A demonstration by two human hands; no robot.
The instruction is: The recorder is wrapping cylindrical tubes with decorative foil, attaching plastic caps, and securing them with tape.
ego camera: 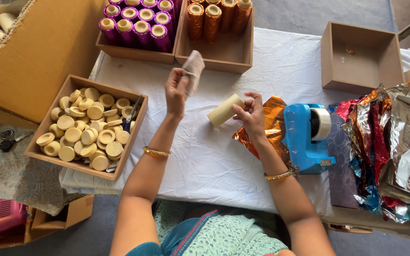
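Far left we see a big cardboard box (39, 52) w/ pale tubes poking out, then a wooden tray (41, 144) full of round pale caps (86, 130), scissors lying among them. Above it, a tray of purple-wrapped tubes (136, 23) and next to that one w/ orange-wrapped tubes (214, 16). Our left hand (176, 90) is raised over the white cloth (205, 161), fingers pinched on a small clear strip (194, 68), prob. tape. Just right, the right hand (251, 114) grips one end of a bare cream tube (224, 110), held tilted above the cloth. Orange foil sheet (271, 118) lies under that wrist, touching a blue tape dispenser (304, 137). Further right: empty-looking wooden box (361, 59), and a heap of mixed foil sheets (390, 142).
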